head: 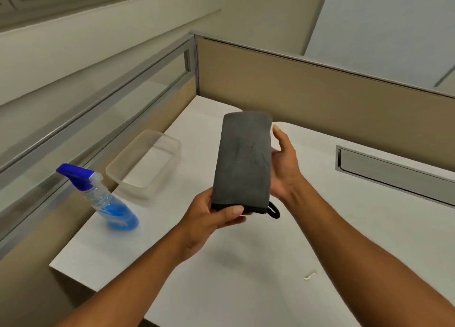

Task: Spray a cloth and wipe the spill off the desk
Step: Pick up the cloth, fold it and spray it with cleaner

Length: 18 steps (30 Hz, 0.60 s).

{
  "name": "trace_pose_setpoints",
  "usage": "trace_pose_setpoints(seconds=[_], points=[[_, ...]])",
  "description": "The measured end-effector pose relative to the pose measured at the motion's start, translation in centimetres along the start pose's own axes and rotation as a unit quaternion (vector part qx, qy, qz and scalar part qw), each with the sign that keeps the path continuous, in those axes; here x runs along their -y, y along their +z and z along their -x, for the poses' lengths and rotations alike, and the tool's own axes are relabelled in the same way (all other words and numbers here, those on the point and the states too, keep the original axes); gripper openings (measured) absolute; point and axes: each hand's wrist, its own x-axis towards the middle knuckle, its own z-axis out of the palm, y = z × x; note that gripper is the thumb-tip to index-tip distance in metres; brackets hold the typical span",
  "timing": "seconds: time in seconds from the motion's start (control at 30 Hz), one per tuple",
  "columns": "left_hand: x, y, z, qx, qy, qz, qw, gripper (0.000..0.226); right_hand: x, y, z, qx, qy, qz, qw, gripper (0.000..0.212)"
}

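Observation:
A folded dark grey cloth (242, 162) with a black hanging loop is held up above the white desk (258, 265). My left hand (211, 218) pinches its near bottom edge, thumb on top. My right hand (283, 164) cups its right side, fingers behind the cloth. A clear spray bottle (105, 198) with a blue trigger head and blue liquid stands on the desk to the left, apart from both hands. A small pale smear or scrap (309, 275) lies on the desk near my right forearm.
A clear plastic tub (145, 164) sits beyond the bottle near the left partition. Beige cubicle panels (320, 98) wall the desk at back and left. A metal cable slot (394, 171) is set in the desk at right. The desk's near-left edge drops off.

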Motion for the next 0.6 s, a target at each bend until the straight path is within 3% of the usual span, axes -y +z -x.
trace_pose_setpoints(seconds=[0.07, 0.1, 0.3, 0.4, 0.5, 0.6], points=[[0.9, 1.3, 0.4, -0.003, -0.022, -0.004, 1.0, 0.046, -2.6, -1.3, 0.1, 0.063, 0.075, -0.04, 0.994, 0.094], [1.5, 1.7, 0.7, -0.005, -0.036, -0.009, 0.999, 0.046, -3.7, -1.6, 0.0, 0.097, 0.097, -0.054, 0.989, 0.102], [2.9, 1.3, 2.8, -0.031, -0.071, -0.015, 0.997, 0.045, -6.0, -1.4, -0.5, 0.152, 0.132, -0.087, 0.976, 0.107], [2.9, 0.4, 3.9, -0.053, -0.068, -0.129, 0.988, 0.055, -6.8, -1.2, -1.3, 0.169, 0.15, -0.103, 0.969, 0.109], [3.7, -2.3, 5.9, -0.148, -0.028, -0.314, 0.937, 0.055, -7.6, -1.1, -2.2, 0.181, 0.167, -0.112, 0.963, 0.11], [4.9, -6.2, 9.1, -0.312, 0.101, -0.335, 0.883, 0.031, -8.3, -0.8, -2.8, 0.189, 0.18, -0.1, 0.96, 0.108]])
